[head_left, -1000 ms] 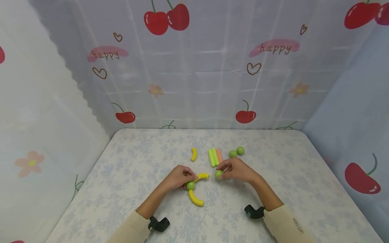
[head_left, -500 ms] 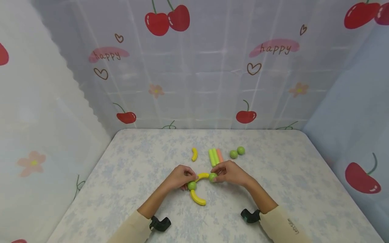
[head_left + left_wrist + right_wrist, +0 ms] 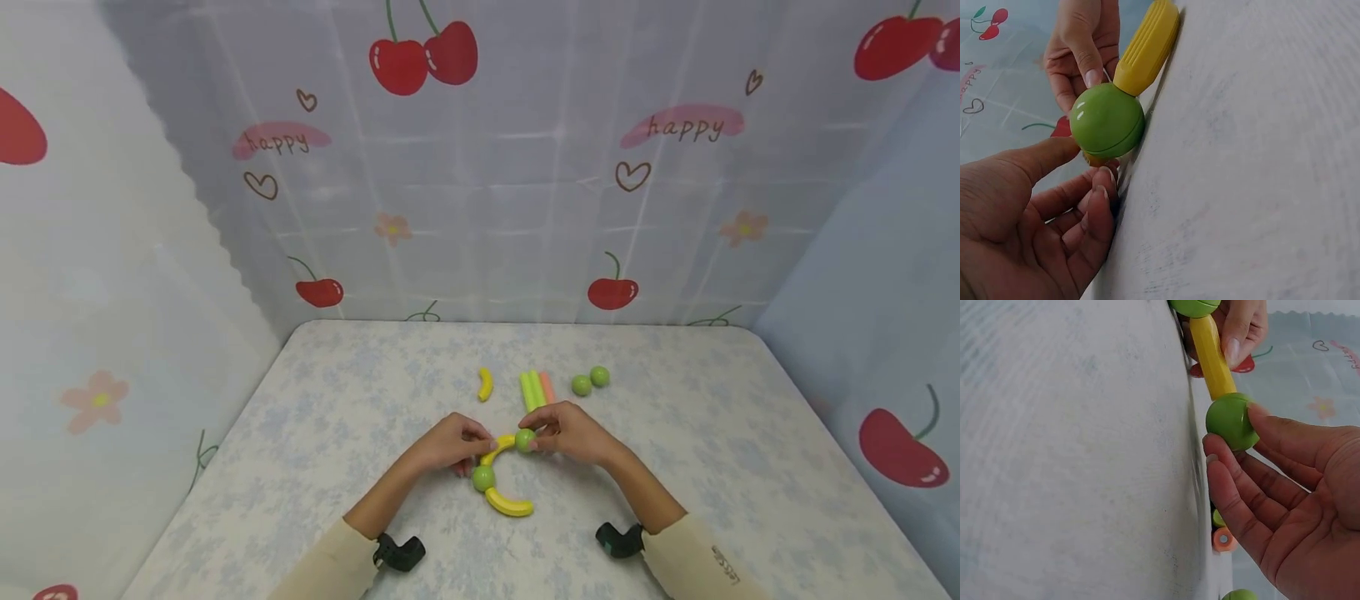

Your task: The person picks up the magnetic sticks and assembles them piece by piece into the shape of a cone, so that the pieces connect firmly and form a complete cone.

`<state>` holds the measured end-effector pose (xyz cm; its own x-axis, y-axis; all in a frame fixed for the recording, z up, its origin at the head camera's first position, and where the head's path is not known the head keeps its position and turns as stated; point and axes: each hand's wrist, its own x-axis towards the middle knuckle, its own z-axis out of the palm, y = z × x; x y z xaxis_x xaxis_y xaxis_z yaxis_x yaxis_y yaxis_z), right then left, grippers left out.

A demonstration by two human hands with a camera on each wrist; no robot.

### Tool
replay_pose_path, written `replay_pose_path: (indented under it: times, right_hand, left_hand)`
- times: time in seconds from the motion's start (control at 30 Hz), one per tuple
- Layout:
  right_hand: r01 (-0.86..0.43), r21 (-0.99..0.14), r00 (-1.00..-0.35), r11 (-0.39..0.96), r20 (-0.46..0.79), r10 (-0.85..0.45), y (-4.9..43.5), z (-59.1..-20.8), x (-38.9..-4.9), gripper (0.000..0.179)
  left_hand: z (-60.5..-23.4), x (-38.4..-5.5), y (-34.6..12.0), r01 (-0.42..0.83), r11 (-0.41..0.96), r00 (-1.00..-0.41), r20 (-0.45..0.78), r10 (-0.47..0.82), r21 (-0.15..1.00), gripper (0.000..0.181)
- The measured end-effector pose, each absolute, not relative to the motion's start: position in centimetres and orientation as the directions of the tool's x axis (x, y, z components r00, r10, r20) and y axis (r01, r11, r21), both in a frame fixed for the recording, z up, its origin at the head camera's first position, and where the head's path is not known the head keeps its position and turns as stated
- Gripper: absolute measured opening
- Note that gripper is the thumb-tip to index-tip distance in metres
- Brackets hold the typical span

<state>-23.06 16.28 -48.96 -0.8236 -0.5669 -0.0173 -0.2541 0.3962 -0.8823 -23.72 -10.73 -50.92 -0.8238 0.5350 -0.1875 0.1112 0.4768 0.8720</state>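
My left hand (image 3: 450, 443) pinches a curved yellow rod (image 3: 1215, 359) between thumb and fingers. At that rod's right end, my right hand (image 3: 573, 432) holds a green ball (image 3: 1233, 422) between thumb and fingertips, and the ball meets the rod's tip. A second green ball (image 3: 483, 477) joins the rod's other end, close under the left fingers. From this ball a lower curved yellow rod (image 3: 510, 505) reaches right, its far end free. Together the pieces form a C-shaped chain, open to the right. In the left wrist view, the second ball hides most of the gripped rod.
Behind the hands lie green straight rods (image 3: 531, 390) and an orange rod (image 3: 547, 387), partly covered by the right hand. Two green balls (image 3: 581, 385) sit to their right, and another curved yellow rod (image 3: 486, 385) to their left. Cherry-printed curtains surround the table (image 3: 360, 367).
My right hand has moved left, bringing its green ball against the yellow rod's end. The left-hand ball and lower rod have swung down and right. My left hand keeps its pinch.
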Motion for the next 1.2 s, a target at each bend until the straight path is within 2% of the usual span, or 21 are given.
replay_pose_path:
  times: [0.3, 0.5, 0.7, 1.03, 1.2]
  right_hand:
    - [-0.267, -0.873, -0.827, 0.407, -0.009, -0.563, 15.9, -49.6, -22.7, 0.031]
    - [-0.301, -0.863, -0.821, 0.405, 0.018, -0.571, 15.7, -49.6, -22.6, 0.032]
    - [-0.356, -0.812, -0.833, 0.462, 0.052, -0.55, 15.8, -48.7, -23.2, 0.025]
    - [-0.403, -0.74, -0.854, 0.539, 0.093, -0.511, 14.9, -45.5, -25.9, 0.025]
    - [-0.404, -0.708, -0.856, 0.58, 0.068, -0.513, 13.8, -44.5, -27.7, 0.023]
  left_hand:
    - [-51.6, -23.7, -10.9, 0.105, 0.421, -0.79, -0.181, 0.585, 0.901, 0.02]
    - [-52.0, -23.8, -11.0, 0.108, 0.42, -0.795, -0.175, 0.581, 0.901, 0.019]
    - [-52.1, -24.1, -10.9, 0.112, 0.435, -0.803, -0.177, 0.569, 0.894, 0.017]
    - [-51.4, -23.9, -11.0, 0.113, 0.445, -0.796, -0.187, 0.575, 0.888, 0.017]
    - [-51.2, -24.0, -11.3, 0.101, 0.456, -0.783, -0.212, 0.585, 0.884, 0.018]
